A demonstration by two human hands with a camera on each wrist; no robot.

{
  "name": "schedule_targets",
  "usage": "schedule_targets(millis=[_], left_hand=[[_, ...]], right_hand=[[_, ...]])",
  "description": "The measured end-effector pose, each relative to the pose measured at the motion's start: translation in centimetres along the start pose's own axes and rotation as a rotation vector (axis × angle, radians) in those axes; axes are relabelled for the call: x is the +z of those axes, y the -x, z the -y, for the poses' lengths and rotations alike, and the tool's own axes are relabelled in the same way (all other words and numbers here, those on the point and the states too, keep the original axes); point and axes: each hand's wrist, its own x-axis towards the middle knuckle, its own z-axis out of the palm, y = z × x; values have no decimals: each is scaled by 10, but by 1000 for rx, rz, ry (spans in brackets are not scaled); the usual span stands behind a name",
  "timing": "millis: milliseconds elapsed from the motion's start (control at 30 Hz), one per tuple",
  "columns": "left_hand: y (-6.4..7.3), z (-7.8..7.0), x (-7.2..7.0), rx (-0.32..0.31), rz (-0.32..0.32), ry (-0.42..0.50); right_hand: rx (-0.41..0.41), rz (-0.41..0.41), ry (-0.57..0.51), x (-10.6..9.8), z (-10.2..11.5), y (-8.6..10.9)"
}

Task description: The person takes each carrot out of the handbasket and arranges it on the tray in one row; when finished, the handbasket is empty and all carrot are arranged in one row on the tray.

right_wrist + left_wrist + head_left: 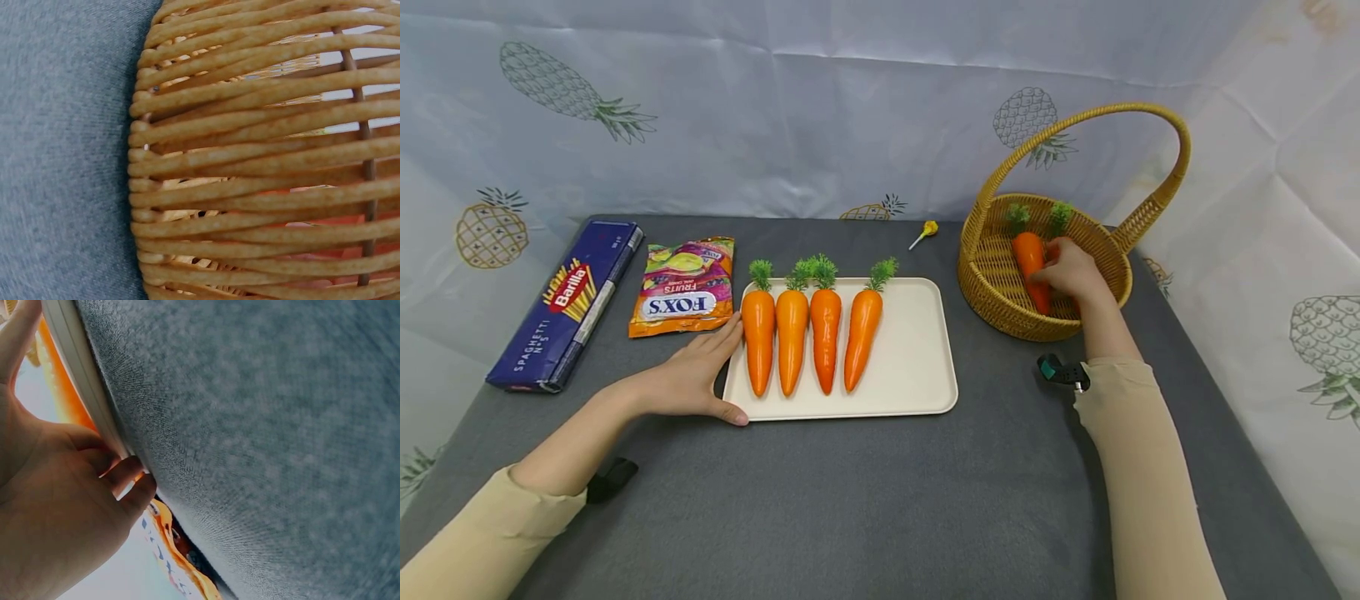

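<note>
My left hand (696, 379) rests at the left end of the cream tray (910, 350), thumb and fingers spread apart along its edge. In the left wrist view, fingertips (134, 481) touch near the tray's rim (81, 369). Several orange carrots with green tops lie side by side on the tray, the rightmost carrot (862, 337) slightly tilted. Inside the wicker basket (1000, 300), my right hand (1071, 271) holds a carrot (1028, 254). A second green top (1062, 217) shows beyond that hand, which hides most of what lies beneath. The right wrist view shows mainly basket weave (262, 150).
Left of the tray lie a candy bag (683, 287) and a blue spaghetti box (568, 304). A yellow lollipop (929, 229) lies behind the tray, near the basket. The basket's tall handle (1090, 121) arches above it. A patterned cloth (820, 108) hangs behind the grey table (865, 500).
</note>
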Motion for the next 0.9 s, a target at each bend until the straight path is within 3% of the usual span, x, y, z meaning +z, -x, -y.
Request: schedule_targets(millis=[367,900], left_hand=[[1,3,1,-1,-5,12],[1,1,0,6,-7,2]], right_hand=[[-1,46,-127,-5,5,6],[-91,-12,-319,-23,20,20]])
